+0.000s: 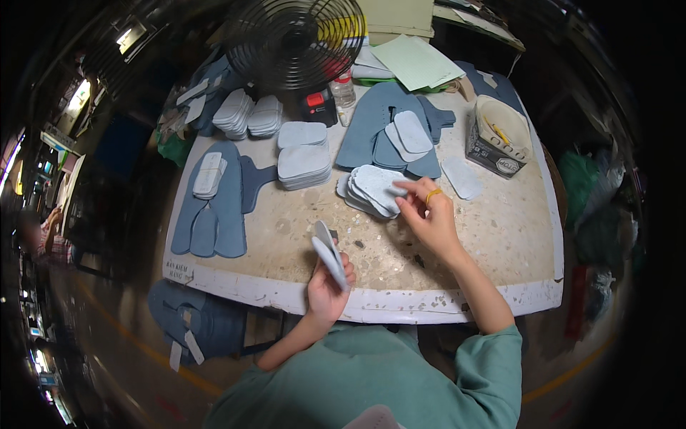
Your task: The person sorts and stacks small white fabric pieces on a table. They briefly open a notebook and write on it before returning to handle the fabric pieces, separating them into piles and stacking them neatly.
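My left hand (330, 294) is closed around a pair of thin, pale grey rounded fabric pieces (329, 259), held on edge above the front of the table. The two fan slightly apart at the top. My right hand (437, 223), with a yellow ring on one finger, reaches over a loose pile of pale, wavy-edged pieces (371, 187). Its thumb and forefinger are apart and rest at the right edge of the top piece. Just behind the pile lie large blue-grey cut panels (364, 136) with light rounded pieces (412, 134) on top.
Neat stacks of light pieces (305, 166) stand at centre left, beside more blue-grey panels (221, 225). A box (493, 154) sits at the right, near a single light piece (462, 177). A fan (296, 43), bottle (344, 91) and green papers (418, 63) occupy the back.
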A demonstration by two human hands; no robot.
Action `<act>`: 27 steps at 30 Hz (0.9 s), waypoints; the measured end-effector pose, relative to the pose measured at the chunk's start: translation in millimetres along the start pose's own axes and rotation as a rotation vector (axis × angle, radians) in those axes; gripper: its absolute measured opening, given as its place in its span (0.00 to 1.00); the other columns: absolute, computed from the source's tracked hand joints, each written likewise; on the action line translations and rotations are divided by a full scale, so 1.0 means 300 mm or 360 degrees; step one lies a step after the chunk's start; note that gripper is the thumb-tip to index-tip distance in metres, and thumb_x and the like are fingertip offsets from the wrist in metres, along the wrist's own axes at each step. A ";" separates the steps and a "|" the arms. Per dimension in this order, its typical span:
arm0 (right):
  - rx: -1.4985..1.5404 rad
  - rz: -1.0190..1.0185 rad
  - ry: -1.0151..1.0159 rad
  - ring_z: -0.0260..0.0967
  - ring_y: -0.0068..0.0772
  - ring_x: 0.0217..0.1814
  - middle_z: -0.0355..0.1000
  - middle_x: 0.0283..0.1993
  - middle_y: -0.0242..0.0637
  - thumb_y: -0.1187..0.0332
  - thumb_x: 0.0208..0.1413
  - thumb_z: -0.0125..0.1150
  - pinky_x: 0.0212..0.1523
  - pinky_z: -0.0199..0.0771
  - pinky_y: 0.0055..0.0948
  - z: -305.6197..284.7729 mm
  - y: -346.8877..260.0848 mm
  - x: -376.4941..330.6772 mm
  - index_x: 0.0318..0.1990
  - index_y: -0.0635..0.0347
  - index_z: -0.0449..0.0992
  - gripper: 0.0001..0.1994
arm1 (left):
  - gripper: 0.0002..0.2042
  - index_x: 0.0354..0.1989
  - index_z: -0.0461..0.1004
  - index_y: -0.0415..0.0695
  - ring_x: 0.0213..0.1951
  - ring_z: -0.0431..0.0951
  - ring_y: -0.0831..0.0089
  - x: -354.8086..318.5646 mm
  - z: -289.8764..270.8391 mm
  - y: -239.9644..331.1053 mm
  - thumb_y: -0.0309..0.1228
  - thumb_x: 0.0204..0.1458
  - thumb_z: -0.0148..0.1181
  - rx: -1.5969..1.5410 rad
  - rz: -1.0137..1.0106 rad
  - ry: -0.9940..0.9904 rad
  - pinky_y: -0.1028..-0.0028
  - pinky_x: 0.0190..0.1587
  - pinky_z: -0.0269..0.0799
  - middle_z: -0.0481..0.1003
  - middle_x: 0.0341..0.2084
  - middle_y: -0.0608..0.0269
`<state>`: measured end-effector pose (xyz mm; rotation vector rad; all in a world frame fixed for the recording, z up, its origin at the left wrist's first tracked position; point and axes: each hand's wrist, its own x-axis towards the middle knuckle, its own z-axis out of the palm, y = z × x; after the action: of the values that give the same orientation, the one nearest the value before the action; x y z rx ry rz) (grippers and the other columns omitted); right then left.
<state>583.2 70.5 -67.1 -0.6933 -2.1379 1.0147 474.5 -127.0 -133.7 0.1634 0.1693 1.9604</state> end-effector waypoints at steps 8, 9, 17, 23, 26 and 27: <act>0.0722 0.0398 -0.0986 0.63 0.12 0.28 0.72 0.33 0.26 0.67 0.55 0.66 0.27 0.63 0.17 0.133 -0.064 -0.103 0.48 0.64 0.77 0.15 | 0.22 0.58 0.64 0.39 0.15 0.58 0.81 0.014 -0.030 0.036 0.42 0.63 0.43 -0.0576 -0.0875 -0.0035 0.81 0.17 0.51 0.65 0.24 0.62; 0.0817 0.0525 -0.1074 0.63 0.11 0.27 0.72 0.32 0.25 0.67 0.55 0.66 0.27 0.63 0.17 0.143 -0.063 -0.109 0.48 0.63 0.77 0.15 | 0.22 0.58 0.64 0.40 0.16 0.59 0.79 0.018 -0.022 0.031 0.43 0.63 0.43 -0.0419 -0.0881 0.0057 0.81 0.19 0.52 0.67 0.26 0.60; 0.0150 0.0311 -0.0664 0.63 0.15 0.20 0.70 0.19 0.29 0.63 0.52 0.68 0.22 0.63 0.23 0.065 -0.049 -0.069 0.35 0.65 0.78 0.12 | 0.33 0.71 0.45 0.45 0.66 0.57 0.46 0.000 0.042 -0.026 0.55 0.63 0.29 0.0689 -0.0406 0.0290 0.48 0.68 0.52 0.55 0.67 0.50; 0.0202 0.0308 -0.0415 0.60 0.15 0.20 0.66 0.18 0.30 0.64 0.52 0.67 0.22 0.61 0.24 0.001 -0.021 -0.027 0.33 0.65 0.78 0.11 | 0.31 0.70 0.47 0.44 0.67 0.56 0.46 0.000 0.035 -0.017 0.53 0.65 0.24 0.0510 -0.0341 0.0052 0.49 0.67 0.56 0.55 0.66 0.44; 0.0469 0.0384 -0.0456 0.57 0.13 0.22 0.66 0.21 0.25 0.66 0.57 0.61 0.23 0.59 0.21 -0.025 0.014 -0.013 0.35 0.64 0.77 0.09 | 0.27 0.70 0.45 0.44 0.67 0.57 0.47 -0.001 0.035 -0.023 0.46 0.67 0.26 0.0616 -0.0319 0.0169 0.51 0.66 0.58 0.54 0.65 0.42; 0.0561 0.0402 -0.0425 0.57 0.12 0.23 0.66 0.21 0.25 0.67 0.59 0.60 0.24 0.59 0.21 -0.026 0.021 -0.008 0.36 0.64 0.76 0.08 | 0.25 0.70 0.45 0.44 0.66 0.57 0.47 -0.002 0.037 -0.025 0.42 0.68 0.27 0.0694 -0.0309 0.0260 0.52 0.66 0.59 0.54 0.65 0.41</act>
<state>591.8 76.2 -69.2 -0.6943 -2.0416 1.6534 483.8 -124.3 -124.2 0.2603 0.6961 1.7195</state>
